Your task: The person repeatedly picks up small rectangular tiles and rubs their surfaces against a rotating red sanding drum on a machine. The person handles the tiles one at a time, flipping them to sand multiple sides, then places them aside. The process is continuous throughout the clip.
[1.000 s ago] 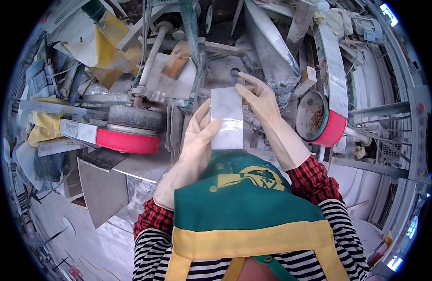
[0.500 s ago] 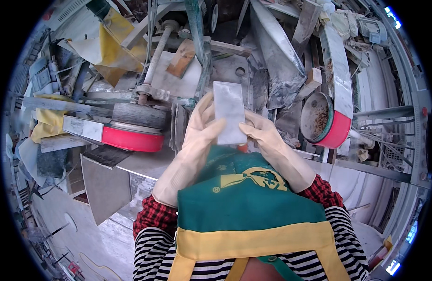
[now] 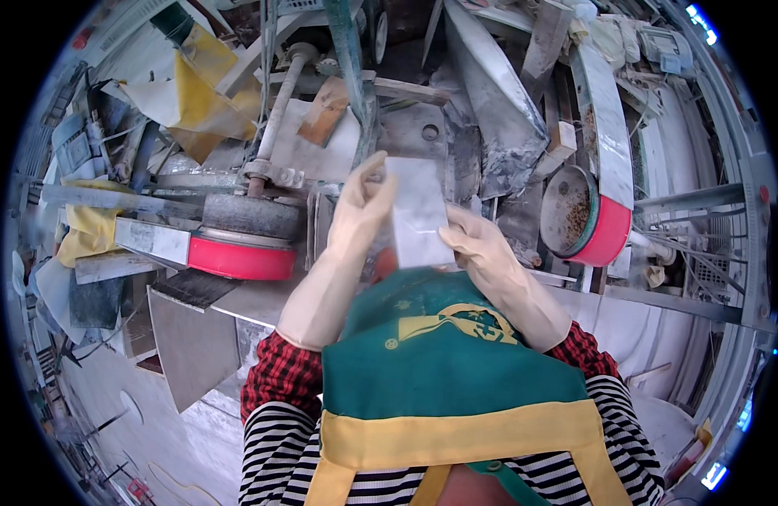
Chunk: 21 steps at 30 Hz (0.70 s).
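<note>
A pale grey-white rectangular stone tile (image 3: 418, 215) stands tilted upright in front of my chest, its broad face toward me. My right hand (image 3: 472, 234), in a cream rubber glove, grips its lower right edge with the thumb on the face. My left hand (image 3: 361, 207), gloved alike, is curled at the upper left edge, fingertips by the top corner and thumb bent against the side. The fingers behind the tile are hidden. Just below the tile is my green apron (image 3: 439, 363) with a yellow band.
A belt machine with a red-covered wheel (image 3: 241, 256) stands left, and another red-edged wheel (image 3: 608, 232) right. A grey metal chute (image 3: 503, 110) slopes beyond my hands. A flat grey panel (image 3: 193, 341) leans at lower left. Yellow sheeting (image 3: 208, 80) hangs at far left.
My left thumb has slid off the tile's face up to its left edge. The tile has shifted slightly down and right and tilted a little; my right hand keeps its grip.
</note>
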Motion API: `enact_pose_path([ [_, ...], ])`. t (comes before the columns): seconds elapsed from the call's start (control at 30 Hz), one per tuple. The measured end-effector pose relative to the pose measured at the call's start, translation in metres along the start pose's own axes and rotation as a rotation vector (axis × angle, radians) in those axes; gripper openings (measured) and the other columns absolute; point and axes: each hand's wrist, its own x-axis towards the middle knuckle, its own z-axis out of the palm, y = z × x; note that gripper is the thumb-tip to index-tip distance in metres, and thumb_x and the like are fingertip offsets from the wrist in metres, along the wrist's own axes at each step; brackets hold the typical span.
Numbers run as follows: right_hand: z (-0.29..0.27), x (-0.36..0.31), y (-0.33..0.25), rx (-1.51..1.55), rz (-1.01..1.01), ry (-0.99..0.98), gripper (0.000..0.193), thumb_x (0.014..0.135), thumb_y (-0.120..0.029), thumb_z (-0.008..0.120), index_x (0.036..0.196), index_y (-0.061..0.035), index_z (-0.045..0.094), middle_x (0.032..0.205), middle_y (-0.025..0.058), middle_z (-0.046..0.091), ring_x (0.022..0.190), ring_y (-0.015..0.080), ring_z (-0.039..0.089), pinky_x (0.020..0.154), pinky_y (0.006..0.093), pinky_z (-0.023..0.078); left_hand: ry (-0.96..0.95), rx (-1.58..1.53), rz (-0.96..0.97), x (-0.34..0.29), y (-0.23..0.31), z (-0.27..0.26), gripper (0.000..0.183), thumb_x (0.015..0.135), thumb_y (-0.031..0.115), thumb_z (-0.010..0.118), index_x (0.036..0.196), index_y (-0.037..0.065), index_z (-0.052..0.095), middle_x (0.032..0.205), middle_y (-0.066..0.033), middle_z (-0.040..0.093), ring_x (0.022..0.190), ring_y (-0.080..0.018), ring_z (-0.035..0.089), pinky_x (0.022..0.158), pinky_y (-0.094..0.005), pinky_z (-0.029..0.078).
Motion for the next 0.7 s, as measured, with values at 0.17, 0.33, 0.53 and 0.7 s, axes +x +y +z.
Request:
enact_pose_path([
  [0.17, -0.056, 0.012, 0.019, 0.023, -0.093, 0.212, 0.054, 0.097, -0.029, 0.067, 0.142, -0.0025, 0.052, 0.117, 0.0023, 0.067, 0.097, 0.0098, 0.064, 0.079, 0.0268, 0.052, -0.306, 0.083, -0.201, -0.048, 0.009, 0.016, 0.078, 0.091, 0.021, 0.074, 0.156, 0.009, 0.033, 0.133, -0.0172, 0.058, 0.112, -0.0225, 0.061, 0.094, -0.0354, 0.051],
  [0.33, -0.141, -0.003, 0.029, 0.146, -0.319, 0.567, 0.042, 0.1, -0.019, 0.061, 0.138, -0.0029, 0.054, 0.117, 0.0049, 0.068, 0.096, 0.0135, 0.065, 0.076, 0.0274, 0.053, 0.075, 0.215, -0.102, -0.051, -0.017, -0.068, 0.073, 0.09, 0.008, 0.07, 0.154, 0.006, 0.036, 0.149, -0.0184, 0.048, 0.129, -0.0265, 0.053, 0.107, -0.0389, 0.046],
  [0.53, -0.256, -0.046, 0.017, 0.058, -0.711, 1.139, 0.045, 0.093, 0.001, 0.06, 0.137, 0.0002, 0.051, 0.12, 0.0124, 0.066, 0.095, 0.023, 0.069, 0.075, 0.034, 0.057, 0.667, 1.474, -0.064, -0.071, -0.037, -0.242, 0.076, 0.091, 0.035, 0.072, 0.152, 0.004, 0.039, 0.155, -0.0272, 0.037, 0.146, -0.039, 0.034, 0.122, -0.0425, 0.026],
  [0.7, -0.318, -0.062, -0.004, 0.097, -0.62, 1.475, 0.048, 0.09, 0.006, 0.061, 0.136, 0.0019, 0.049, 0.115, 0.0158, 0.065, 0.088, 0.0268, 0.069, 0.069, 0.0335, 0.059, 0.732, 1.328, -0.08, -0.096, -0.124, -0.302, 0.082, 0.094, 0.042, 0.067, 0.158, 0.009, 0.027, 0.164, -0.0266, 0.018, 0.153, -0.0394, 0.015, 0.124, -0.0441, 0.019],
])
